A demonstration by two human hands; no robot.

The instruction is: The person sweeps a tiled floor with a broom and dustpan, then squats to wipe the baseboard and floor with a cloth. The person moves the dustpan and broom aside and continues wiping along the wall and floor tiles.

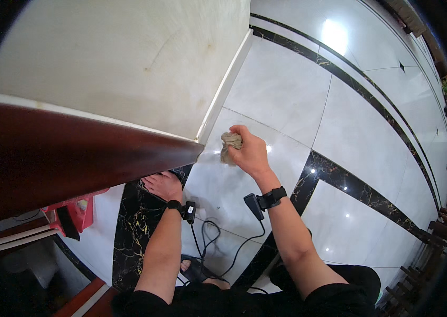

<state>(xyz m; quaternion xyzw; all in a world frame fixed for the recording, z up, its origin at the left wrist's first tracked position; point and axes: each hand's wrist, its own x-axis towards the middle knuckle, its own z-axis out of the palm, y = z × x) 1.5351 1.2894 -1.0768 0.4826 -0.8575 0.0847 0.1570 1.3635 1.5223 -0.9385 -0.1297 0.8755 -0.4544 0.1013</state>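
Observation:
Crumpled in my right hand (pixel 249 152) is a beige-brown cloth (pixel 230 146), gripped between thumb and fingers just above the white floor tiles (pixel 275 103) or touching them; which of the two is hard to tell. My left hand (pixel 164 185) lies palm down at the black marbled stone strip (pixel 132 233), close under the lower edge of the dark red wooden trim (pixel 88 154). Its fingertips are partly hidden by that trim. No object shows in it. Both wrists carry black strapped devices with cables.
A pale wall (pixel 128 59) with a white baseboard (pixel 225 87) rises at upper left. Black cables (pixel 207 245) hang and loop near my sandalled foot (pixel 191 267). A pink plastic item (pixel 84 210) stands at lower left. Dark wooden furniture (pixel 409 281) is at lower right.

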